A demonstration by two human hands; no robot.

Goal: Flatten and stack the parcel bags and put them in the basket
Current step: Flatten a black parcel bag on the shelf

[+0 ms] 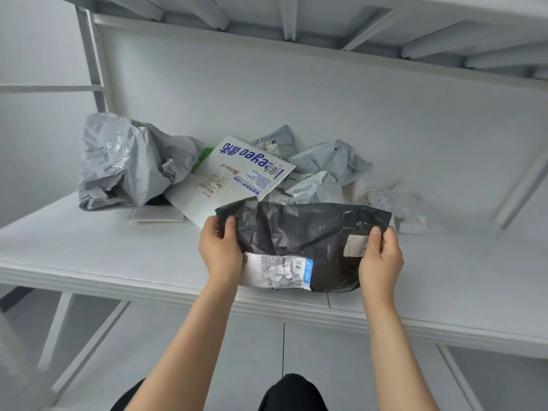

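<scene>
From the head camera, both hands are on one black parcel bag [302, 232], held stretched between them just over the front part of a white shelf [89, 256]. The left hand [221, 250] pinches the bag's left edge, with the thumb lying on top and the fingers curled behind the plastic. The right hand [381, 256] grips the right edge the same way, its thumb pressed down beside a small pale sticker [354, 246]. The bag is creased but spread fairly wide, and a wrinkled white shipping label [277, 269] with a blue strip sits at its lower left corner, near the left wrist.

Behind it on the shelf lies a loose heap of other bags. A big crumpled grey parcel bag [127, 161] stands at the left. A flat white parcel bag with blue print [237, 179] leans beside it, touching the black bag's far edge. Pale grey crumpled bags [329, 164] sit at the middle, and clear plastic bags [409, 209] lie at the right.

The shelf belongs to a white metal rack. The ribbed underside of an upper shelf [296, 19] shows overhead. Grey floor tiles [326, 366] show below the shelf's front edge.
</scene>
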